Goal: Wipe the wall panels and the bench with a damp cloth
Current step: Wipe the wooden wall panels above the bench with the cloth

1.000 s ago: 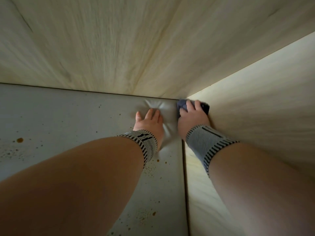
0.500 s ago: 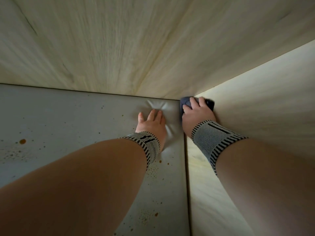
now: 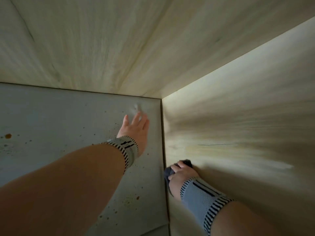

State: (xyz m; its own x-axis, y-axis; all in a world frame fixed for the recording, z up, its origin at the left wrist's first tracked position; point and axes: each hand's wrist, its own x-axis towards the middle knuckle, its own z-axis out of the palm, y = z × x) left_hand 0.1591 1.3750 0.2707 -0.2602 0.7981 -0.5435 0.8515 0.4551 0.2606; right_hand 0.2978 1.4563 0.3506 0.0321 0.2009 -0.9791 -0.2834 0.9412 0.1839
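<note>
A person's right hand (image 3: pixel 181 172) is pressing a dark grey cloth (image 3: pixel 168 172) against the pale wood side wall panel (image 3: pixel 238 133), low down and just beside the seam where that panel is meeting the grey padded worktop (image 3: pixel 51 116). The grip is curling round the bunched cloth, fingers folded over its top; only the cloth's edges are showing, one dark lobe above the knuckles and one beside the thumb, with the rest hidden under the hand. Whether the cloth is damp cannot be told. The left hand (image 3: pixel 135 126) is lying flat on the worktop near the far corner, its grip wide and holding nothing, fingers stretched forward; the fingertips are blurring into a pale smudge, so their exact contact is hard to make out. Both wrists are wearing knitted grey bands with black stripes, the left band (image 3: pixel 126 149) and the right band (image 3: pixel 202 196). Both forearms are running out of the bottom edge, cut off before the elbow. The back wall panel (image 3: pixel 102 48) is filling the upper part of the view, its grain streaked by motion blur, as is the side panel's. A thin dark crack or scratch (image 3: pixel 213 144) is showing on the side panel above the right hand. Brown specks (image 3: pixel 7 136) are dotting the worktop, well apart from the cloth.
</note>
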